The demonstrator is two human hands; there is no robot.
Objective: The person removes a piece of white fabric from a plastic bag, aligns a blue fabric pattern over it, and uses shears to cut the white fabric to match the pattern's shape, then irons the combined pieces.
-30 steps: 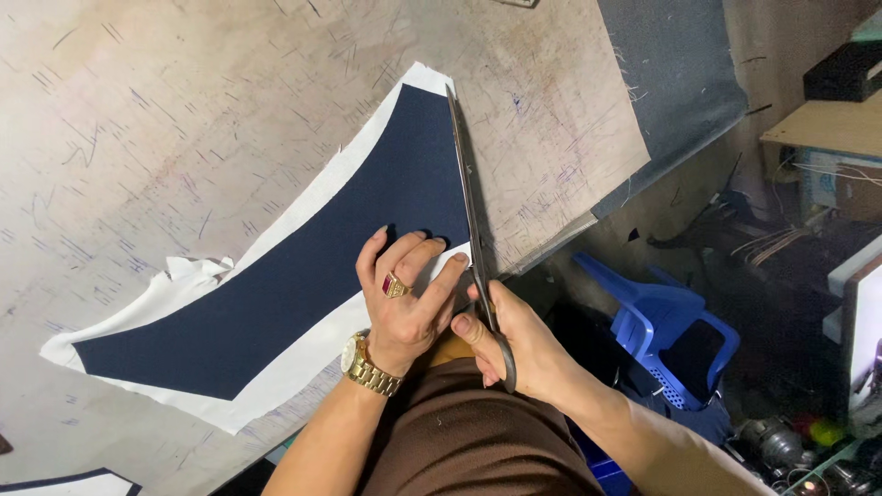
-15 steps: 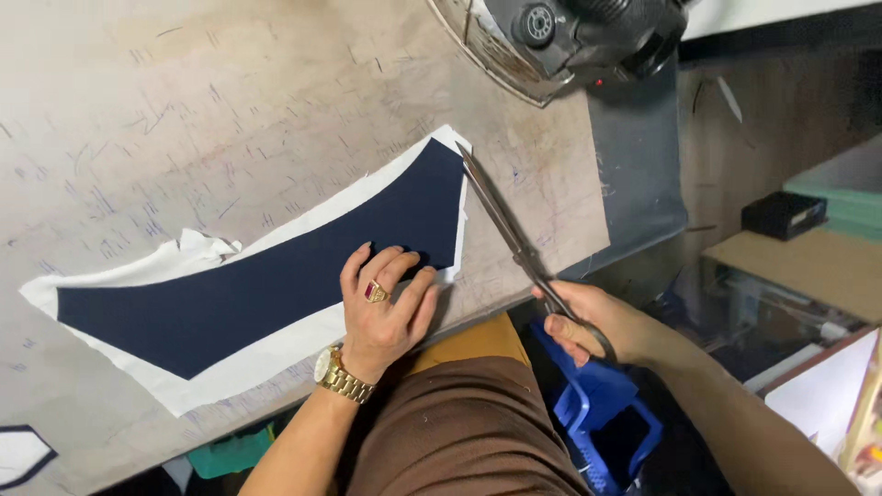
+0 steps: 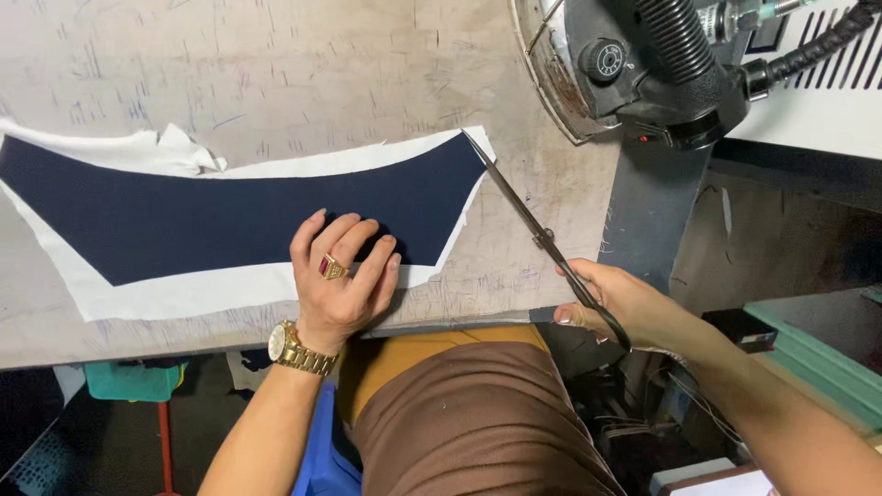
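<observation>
The scratched, pen-marked surface (image 3: 276, 73) fills most of the view, with a dark machine head (image 3: 643, 73) and its ribbed hose at the upper right corner. Across the surface lies a long curved piece of navy cloth (image 3: 230, 220), laid on a slightly larger white backing (image 3: 184, 292) that shows as a border along the near and right edges and bunches up at the far left. The left hand (image 3: 340, 285), wearing a ring and a gold watch (image 3: 299, 349), lies flat with fingers spread on the near edge of the cloth, pinning it down rather than gripping anything. The right hand (image 3: 611, 308) has its grip closed around the handles of long scissors (image 3: 533, 225), whose blades look nearly shut, the tip touching the cloth's far right corner. This looks like trimming the white border at that right end; steady pressure from the flat hand seems to matter most.
</observation>
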